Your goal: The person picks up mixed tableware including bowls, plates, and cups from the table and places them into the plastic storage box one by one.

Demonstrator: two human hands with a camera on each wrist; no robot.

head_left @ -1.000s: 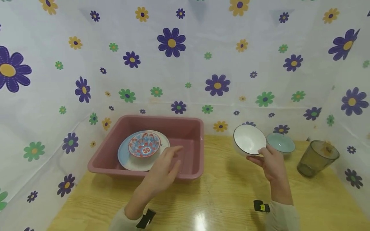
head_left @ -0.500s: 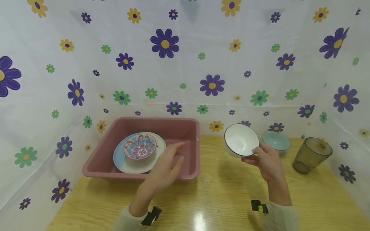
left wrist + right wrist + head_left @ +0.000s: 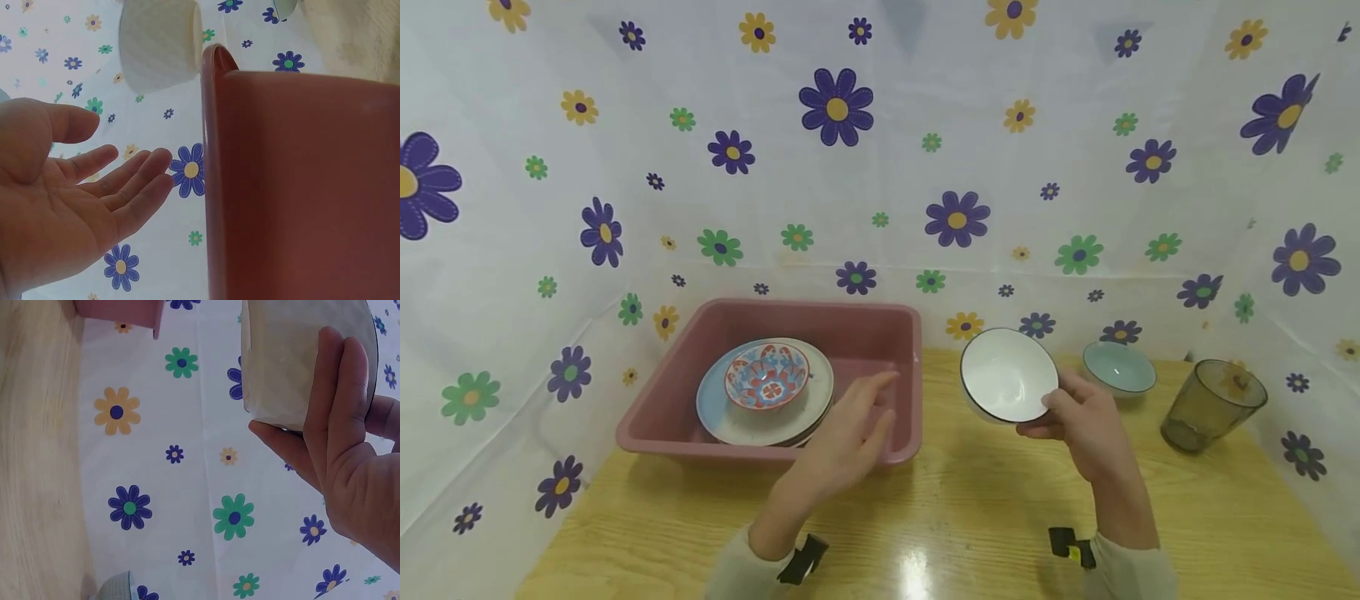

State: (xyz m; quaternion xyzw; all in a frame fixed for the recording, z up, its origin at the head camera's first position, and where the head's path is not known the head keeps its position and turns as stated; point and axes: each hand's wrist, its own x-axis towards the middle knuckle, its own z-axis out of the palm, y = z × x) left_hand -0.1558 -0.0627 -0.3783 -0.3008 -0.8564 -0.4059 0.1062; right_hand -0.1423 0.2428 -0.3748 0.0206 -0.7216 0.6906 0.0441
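My right hand (image 3: 1086, 421) holds a white bowl (image 3: 1009, 375) with a dark rim, tilted and raised above the table. In the right wrist view its fingers (image 3: 337, 394) lie along the bowl's underside, the thumb partly hidden behind the rim. Over the front right of a pink basin (image 3: 880, 317) hovers my left hand (image 3: 846, 437), fingers spread and loose, holding nothing. Inside the basin, a red and blue patterned bowl (image 3: 767, 377) sits on a stack of plates (image 3: 722, 417); the stack's lower plates are mostly hidden.
A pale green bowl (image 3: 1120, 367) stands at the back right of the wooden table (image 3: 985, 533). To its right is a brownish glass tumbler (image 3: 1212, 408). Flower-patterned sheeting (image 3: 895, 108) hangs behind and at both sides.
My right hand has brought the white bowl left and slightly lower, toward the basin. The left hand has shifted a little right over the basin's front edge.
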